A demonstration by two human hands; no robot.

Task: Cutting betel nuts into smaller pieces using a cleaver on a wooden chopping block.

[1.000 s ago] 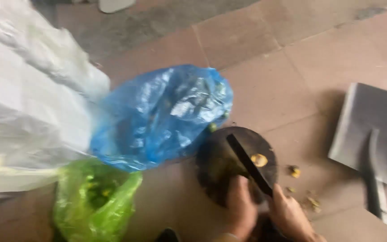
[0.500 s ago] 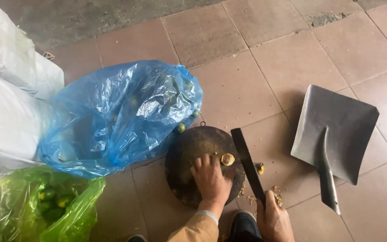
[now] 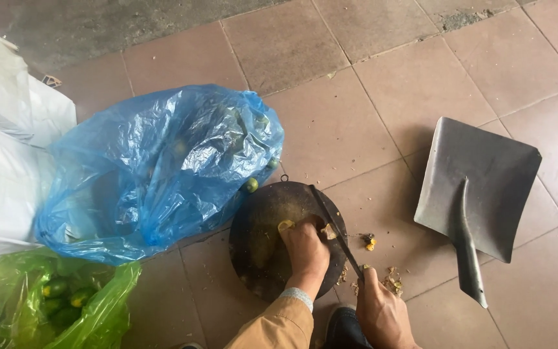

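A dark round chopping block (image 3: 263, 232) lies on the tiled floor. My left hand (image 3: 306, 253) rests on it, fingers pinning a small yellow-green fruit (image 3: 285, 225). My right hand (image 3: 381, 313) grips the handle of a long dark knife (image 3: 334, 223), whose blade stands on edge across the block beside my left fingers. A cut piece (image 3: 329, 231) lies against the blade. Another small green fruit (image 3: 251, 185) sits at the block's far edge, at the mouth of the blue bag.
A large blue plastic bag (image 3: 156, 168) holding fruit lies left of the block. A green bag (image 3: 53, 304) with green fruit sits at lower left, white sacks (image 3: 8, 161) behind. A metal shovel blade (image 3: 476, 187) lies at right. Peel scraps (image 3: 382, 274) litter the tiles.
The knife has swung from lying flat beside the block to standing on edge over it, by my left fingers. My left hand stays on the block. The view shifted slightly.
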